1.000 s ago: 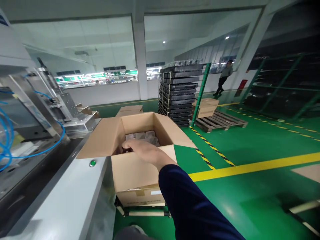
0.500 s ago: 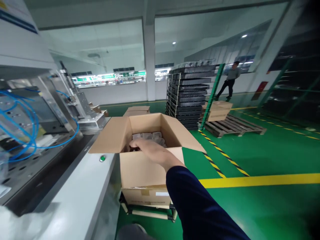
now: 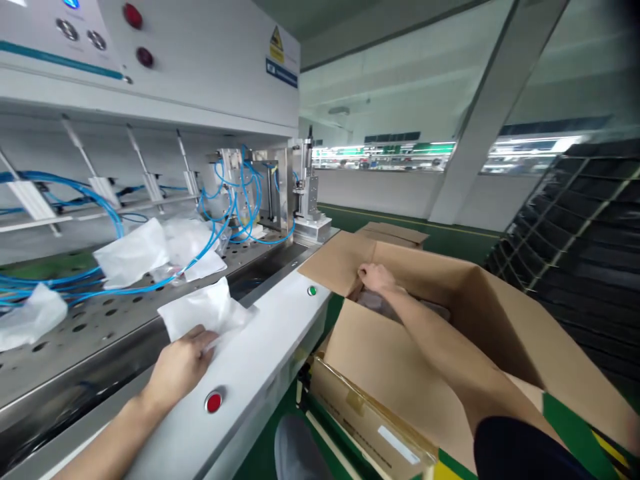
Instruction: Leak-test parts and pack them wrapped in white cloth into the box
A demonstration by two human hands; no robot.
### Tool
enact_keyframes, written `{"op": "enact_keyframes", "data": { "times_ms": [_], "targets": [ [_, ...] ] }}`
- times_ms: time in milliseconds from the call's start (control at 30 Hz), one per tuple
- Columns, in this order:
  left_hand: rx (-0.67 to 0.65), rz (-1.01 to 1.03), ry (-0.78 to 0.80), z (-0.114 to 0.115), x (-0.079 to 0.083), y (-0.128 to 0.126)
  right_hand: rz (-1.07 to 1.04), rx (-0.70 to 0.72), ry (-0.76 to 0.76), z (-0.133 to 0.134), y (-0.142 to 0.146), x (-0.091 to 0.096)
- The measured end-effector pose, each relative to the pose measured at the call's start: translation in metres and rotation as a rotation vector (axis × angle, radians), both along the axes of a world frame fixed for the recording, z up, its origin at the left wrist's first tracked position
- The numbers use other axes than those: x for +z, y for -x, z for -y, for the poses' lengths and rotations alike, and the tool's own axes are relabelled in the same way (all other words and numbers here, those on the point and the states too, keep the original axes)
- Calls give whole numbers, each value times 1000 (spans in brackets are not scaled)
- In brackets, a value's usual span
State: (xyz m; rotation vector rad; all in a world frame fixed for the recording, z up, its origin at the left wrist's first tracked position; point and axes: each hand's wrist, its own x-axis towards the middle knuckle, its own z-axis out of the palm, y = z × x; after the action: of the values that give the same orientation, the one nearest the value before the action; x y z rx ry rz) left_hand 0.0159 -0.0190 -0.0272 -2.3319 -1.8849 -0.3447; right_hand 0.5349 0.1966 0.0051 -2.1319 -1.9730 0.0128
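Note:
My left hand is closed on the edge of a white plastic bag, above the white front ledge of the machine. The bag looks crumpled and its contents do not show. My right hand reaches into an open cardboard box, its fingers curled near the far left corner. Whatever those fingers grip is hidden. Below the right wrist lie greyish wrapped items, partly covered by the forearm.
More white bags lie on the perforated metal bed among blue air hoses. A green button and a red button sit on the ledge. Stacked black trays stand at the right. The box rests on a low cart.
The view has swung left toward the machine. My left hand has come into sight gripping a white bag. My right hand remains in the box, now higher near its left corner.

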Motion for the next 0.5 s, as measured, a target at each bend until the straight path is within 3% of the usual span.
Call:
{"op": "enact_keyframes", "data": {
  "times_ms": [133, 233, 400, 500],
  "targets": [
    [16, -102, 10, 11, 10, -7, 20, 62, -35, -3, 8, 17],
    [37, -88, -32, 34, 13, -5, 30, 155, -62, -10, 17, 23],
    [5, 329, -209, 119, -3, -1, 77, 306, -135, -24, 18, 2],
    [-38, 584, -121, 180, -21, -19, 63, 338, -186, -40, 8, -27]
  ]
}}
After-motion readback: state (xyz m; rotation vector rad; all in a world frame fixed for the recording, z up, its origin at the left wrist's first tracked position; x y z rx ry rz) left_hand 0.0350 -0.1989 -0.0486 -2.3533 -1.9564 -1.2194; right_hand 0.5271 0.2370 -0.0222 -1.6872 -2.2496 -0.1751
